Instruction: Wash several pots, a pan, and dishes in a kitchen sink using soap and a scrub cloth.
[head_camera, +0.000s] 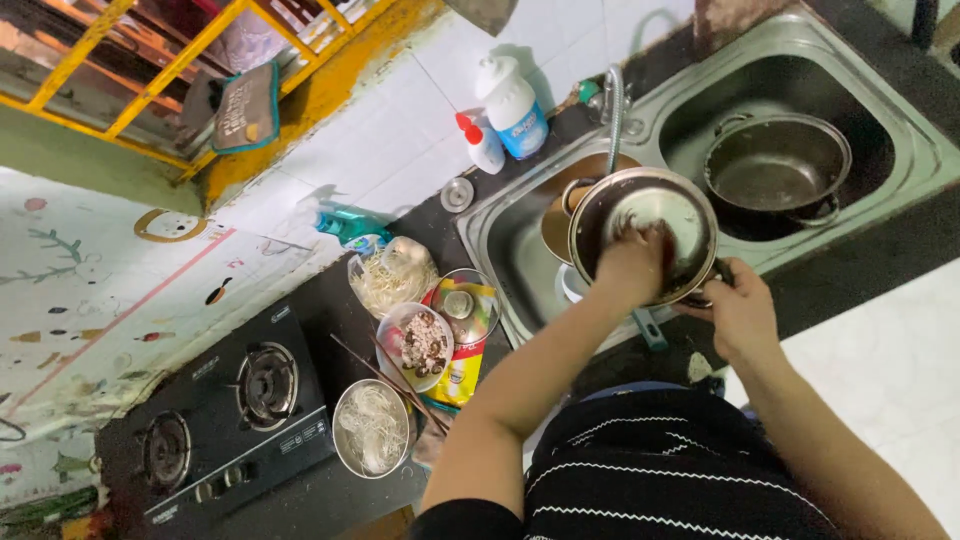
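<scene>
A steel pot is held tilted over the left basin of the double sink, under the tap. The left hand presses inside it, fingers curled down against the metal — whether they pinch a scrubber I cannot tell. The right hand is closed on the pot's handle at its lower rim. Another pot sits in the right basin. Two detergent bottles stand behind the sink; bowls of noodles and a gas stove crowd the counter — well apart from the hands

white-blue bottle behind sink, yellow-red packet on counter
</scene>
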